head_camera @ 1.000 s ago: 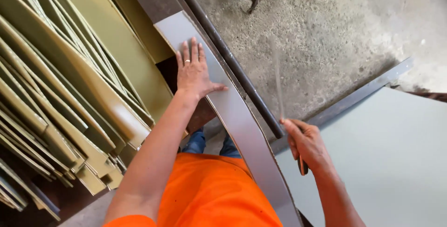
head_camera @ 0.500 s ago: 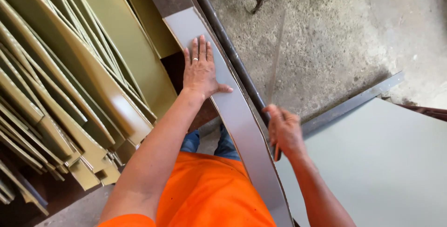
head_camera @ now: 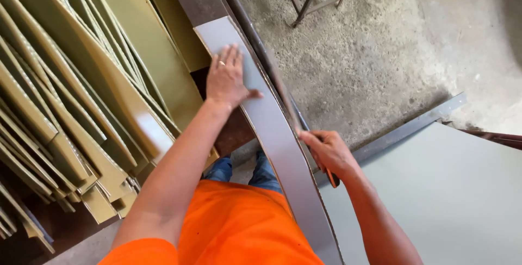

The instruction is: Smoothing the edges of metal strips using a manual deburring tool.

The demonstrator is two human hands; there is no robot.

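Grey smooth curved strip (head_camera: pixel 272 129), left hand (head_camera: pixel 225 80) flat, fingers spread on it, right hand (head_camera: pixel 326 153) fisted round dark-handled tool (head_camera: pixel 333 179)

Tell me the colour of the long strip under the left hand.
Plain grey strip, seen in the head view.

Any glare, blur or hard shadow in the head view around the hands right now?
Head view: daylight, mostly sharp; left hand flat on the grey strip, crisp; right hand slightly soft; sheen on the olive panels; concrete floor brighter toward upper right.
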